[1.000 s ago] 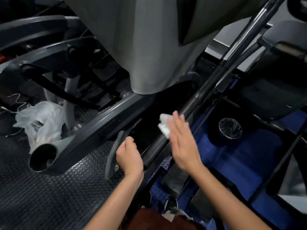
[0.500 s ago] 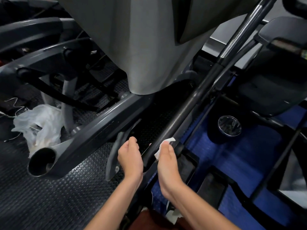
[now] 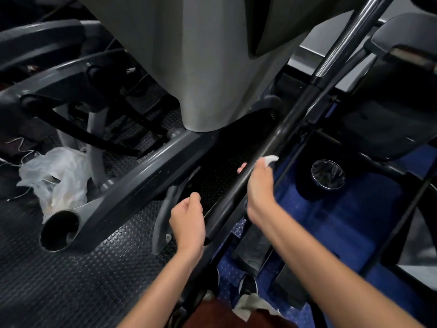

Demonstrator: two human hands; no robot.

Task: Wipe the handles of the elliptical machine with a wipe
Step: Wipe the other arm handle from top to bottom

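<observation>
We see a long, round, black handle [image 3: 267,159], smooth and a bit shiny, running from 7 o'clock up to 1 o'clock. Our right hand [image 3: 259,190] wraps around it near the middle, fingers curled over the bar. A small white wipe [image 3: 271,159], soft and crumpled, pokes out at the top of that hand, pressed on the handle. Our left hand [image 3: 188,218] sits at 6 o'clock, just beside the bar's low end, curled; we cannot tell if it grips anything. The floor [image 3: 71,280] is dark rubber with little round bumps. A crinkly clear bag [image 3: 55,178] lies at 9 o'clock.
</observation>
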